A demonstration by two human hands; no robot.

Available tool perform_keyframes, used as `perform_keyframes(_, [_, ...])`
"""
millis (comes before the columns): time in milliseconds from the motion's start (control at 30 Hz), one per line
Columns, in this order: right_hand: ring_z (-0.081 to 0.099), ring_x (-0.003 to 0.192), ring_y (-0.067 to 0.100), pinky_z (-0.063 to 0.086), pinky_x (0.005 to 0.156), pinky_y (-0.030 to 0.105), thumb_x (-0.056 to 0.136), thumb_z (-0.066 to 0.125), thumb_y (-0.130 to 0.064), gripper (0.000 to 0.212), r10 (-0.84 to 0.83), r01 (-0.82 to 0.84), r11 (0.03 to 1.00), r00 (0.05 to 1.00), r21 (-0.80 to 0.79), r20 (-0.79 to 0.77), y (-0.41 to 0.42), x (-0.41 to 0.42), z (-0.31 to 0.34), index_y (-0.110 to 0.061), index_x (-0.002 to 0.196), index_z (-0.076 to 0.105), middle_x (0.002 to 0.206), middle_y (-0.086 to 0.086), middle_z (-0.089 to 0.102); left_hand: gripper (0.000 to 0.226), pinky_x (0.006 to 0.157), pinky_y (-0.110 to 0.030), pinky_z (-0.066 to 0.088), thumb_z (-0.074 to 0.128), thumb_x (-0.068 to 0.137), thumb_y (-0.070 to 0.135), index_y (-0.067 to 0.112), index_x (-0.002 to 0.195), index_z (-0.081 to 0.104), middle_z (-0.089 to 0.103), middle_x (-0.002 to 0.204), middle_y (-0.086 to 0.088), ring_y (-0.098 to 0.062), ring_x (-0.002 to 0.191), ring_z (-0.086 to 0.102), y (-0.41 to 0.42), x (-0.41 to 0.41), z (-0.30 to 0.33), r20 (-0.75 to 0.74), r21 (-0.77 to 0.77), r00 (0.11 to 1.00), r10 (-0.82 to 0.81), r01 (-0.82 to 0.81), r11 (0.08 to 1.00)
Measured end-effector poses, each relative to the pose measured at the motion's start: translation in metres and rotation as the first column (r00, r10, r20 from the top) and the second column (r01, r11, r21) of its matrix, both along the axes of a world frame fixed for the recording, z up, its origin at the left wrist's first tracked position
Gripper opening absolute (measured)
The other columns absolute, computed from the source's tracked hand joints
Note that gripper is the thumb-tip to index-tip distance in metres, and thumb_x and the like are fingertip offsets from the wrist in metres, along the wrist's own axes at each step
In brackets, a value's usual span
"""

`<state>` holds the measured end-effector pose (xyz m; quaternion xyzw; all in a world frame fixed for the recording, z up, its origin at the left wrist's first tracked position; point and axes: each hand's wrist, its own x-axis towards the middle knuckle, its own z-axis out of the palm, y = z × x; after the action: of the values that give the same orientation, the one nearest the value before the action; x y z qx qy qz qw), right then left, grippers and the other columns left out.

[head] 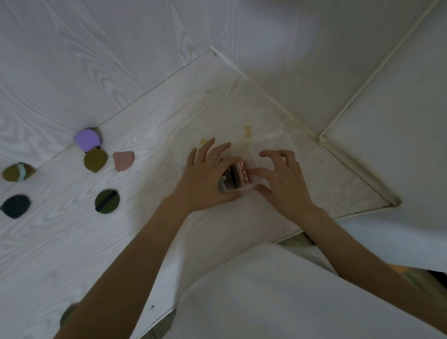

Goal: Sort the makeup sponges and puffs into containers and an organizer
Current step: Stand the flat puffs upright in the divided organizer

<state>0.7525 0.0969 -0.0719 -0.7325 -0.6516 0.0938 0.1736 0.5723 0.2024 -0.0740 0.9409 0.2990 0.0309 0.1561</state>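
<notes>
I see both hands working at a small clear container (240,180) that sits on the white wood-grain worktop (151,122) toward its right corner, where a pale trim strip (262,91) runs along the edge. My left hand (203,178) cups the container's left side, thumb along the near face and fingers spread over the far side, so it grasps the container. My right hand (281,175) sits at the container's right side with its fingers curled and arched; thumb and forefinger appear to pinch the rim, though the blur keeps me from being sure. Inside the container I make out pink and dark puffs (239,174) standing on edge, packed together. The loose pieces lie well apart to the left: a purple sponge (86,139) against the back edge, an olive puff (95,159) touching it just in front, a pink sponge (123,160) beside that, an olive puff with a pale band (17,172), a dark teal puff (15,206), and a dark green puff with a black strap (107,201).
</notes>
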Motion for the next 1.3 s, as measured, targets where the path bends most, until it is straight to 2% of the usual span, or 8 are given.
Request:
perform_keyframes(233, [0.036, 0.124, 0.036, 0.041, 0.088, 0.048, 0.076, 0.072, -0.020, 0.037, 0.156, -0.149, 0.985, 0.983, -0.082, 0.093, 0.034, -0.018, 0.006, -0.017, 0.111, 0.061, 0.135, 0.013, 0.046, 0.074, 0.114, -0.050, 0.015, 0.037, 0.078, 0.069, 0.027, 0.140, 0.036, 0.029, 0.151, -0.003, -0.028, 0.140, 0.022, -0.009, -0.033, 0.000, 0.054, -0.051, 0.960, 0.276, -0.274, 0.960])
perform_keyframes(367, [0.041, 0.120, 0.038, 0.041, 0.088, 0.047, 0.071, 0.076, -0.029, 0.045, 0.207, -0.196, 0.975, 0.970, -0.102, 0.124, 0.043, -0.022, 0.008, -0.010, 0.108, 0.058, 0.130, 0.013, 0.050, 0.045, 0.103, -0.040, 0.033, 0.055, 0.089, 0.035, 0.012, 0.127, 0.052, 0.051, 0.133, -0.011, -0.029, 0.123, 0.045, 0.000, -0.076, 0.003, 0.347, -0.118, 0.755, 0.556, -0.553, 0.825])
perform_keyframes(500, [0.044, 0.115, 0.037, 0.043, 0.085, 0.046, 0.065, 0.079, -0.034, 0.052, 0.204, -0.198, 0.977, 0.975, -0.072, 0.083, 0.041, -0.018, 0.006, -0.011, 0.108, 0.058, 0.125, 0.011, 0.054, 0.044, 0.099, -0.046, 0.039, 0.054, 0.088, 0.015, 0.000, 0.129, 0.049, 0.051, 0.128, -0.022, -0.041, 0.115, 0.048, 0.033, -0.128, -0.015, 0.250, -0.127, 0.656, 0.712, -0.707, 0.695])
perform_keyframes(700, [0.043, 0.115, 0.034, 0.042, 0.084, 0.045, 0.067, 0.076, -0.048, 0.052, 0.203, -0.196, 0.977, 0.975, -0.077, 0.092, 0.040, -0.022, 0.008, -0.013, 0.103, 0.060, 0.123, 0.008, 0.055, 0.045, 0.093, -0.050, 0.041, 0.046, 0.095, 0.015, 0.009, 0.139, 0.040, 0.043, 0.137, -0.021, -0.041, 0.123, 0.037, 0.072, -0.140, -0.029, -0.013, -0.115, 0.628, 0.778, -0.774, 0.623])
perform_keyframes(867, [0.039, 0.116, 0.026, 0.042, 0.085, 0.041, 0.077, 0.045, -0.060, 0.051, 0.153, -0.152, 0.988, 0.988, -0.039, 0.028, 0.038, -0.023, 0.011, -0.016, 0.099, 0.061, 0.120, 0.007, 0.056, 0.033, 0.086, -0.048, 0.044, 0.055, 0.091, 0.018, 0.006, 0.122, 0.056, 0.045, 0.121, -0.025, -0.041, 0.109, 0.044, 0.076, -0.139, -0.035, 0.014, -0.134, 0.589, 0.808, -0.800, 0.585])
perform_keyframes(1033, [0.036, 0.115, 0.024, 0.043, 0.082, 0.041, 0.080, 0.044, -0.057, 0.049, 0.150, -0.150, 0.988, 0.989, -0.021, -0.004, 0.035, -0.026, 0.010, -0.015, 0.100, 0.062, 0.119, 0.008, 0.056, 0.029, 0.089, -0.046, 0.042, 0.060, 0.089, 0.022, 0.003, 0.111, 0.061, 0.048, 0.122, -0.025, -0.041, 0.110, 0.044, 0.072, -0.139, -0.037, 0.085, -0.142, 0.566, 0.820, -0.808, 0.572])
perform_keyframes(1133, [0.034, 0.116, 0.022, 0.042, 0.083, 0.041, 0.081, 0.042, -0.055, 0.049, 0.144, -0.144, 0.989, 0.989, -0.023, -0.019, 0.036, -0.026, 0.011, -0.015, 0.102, 0.062, 0.120, 0.008, 0.055, 0.026, 0.078, -0.038, 0.045, 0.062, 0.087, 0.029, 0.006, 0.099, 0.063, 0.057, 0.107, -0.017, -0.034, 0.094, 0.055, 0.076, -0.138, -0.035, 0.086, -0.184, 0.561, 0.823, -0.803, 0.567])
perform_keyframes(1300, [0.037, 0.115, 0.025, 0.042, 0.085, 0.042, 0.083, 0.042, -0.051, 0.046, 0.145, -0.145, 0.989, 0.989, 0.002, -0.033, 0.036, -0.028, 0.008, -0.015, 0.102, 0.063, 0.119, 0.009, 0.056, 0.016, 0.071, -0.034, 0.050, 0.068, 0.083, 0.019, 0.012, 0.082, 0.054, 0.054, 0.092, 0.002, -0.016, 0.079, 0.057, 0.059, -0.121, -0.007, 0.382, -0.340, 0.290, 0.877, -0.839, 0.425])
